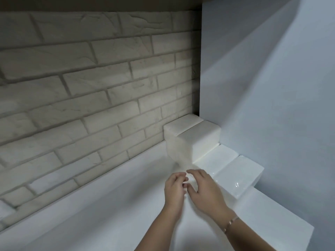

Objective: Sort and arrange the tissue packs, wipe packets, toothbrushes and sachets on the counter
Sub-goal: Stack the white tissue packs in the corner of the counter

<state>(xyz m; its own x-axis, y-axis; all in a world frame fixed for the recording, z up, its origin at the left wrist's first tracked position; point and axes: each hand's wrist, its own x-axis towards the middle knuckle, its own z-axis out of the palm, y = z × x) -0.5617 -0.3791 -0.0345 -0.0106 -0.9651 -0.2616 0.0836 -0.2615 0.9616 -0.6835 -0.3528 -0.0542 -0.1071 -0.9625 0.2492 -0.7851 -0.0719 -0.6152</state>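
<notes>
White tissue packs fill the counter's far right corner. A tall stack (197, 136) stands against the brick wall, and lower glossy packs (237, 176) step down along the right wall towards me. My left hand (174, 190) and my right hand (204, 187) hover side by side just in front of the stack, fingertips nearly touching over a washed-out white patch. Both sets of fingers are curled downward. Whether they hold a pack there is hidden by glare. I see no toothbrushes, wipe packets or sachets.
The white counter (101, 211) runs left along a pale brick wall (90, 78). A plain white side wall (272, 87) closes off the right. More white packs or a ledge (275, 220) run along the right wall near me. A bracelet sits on my right wrist.
</notes>
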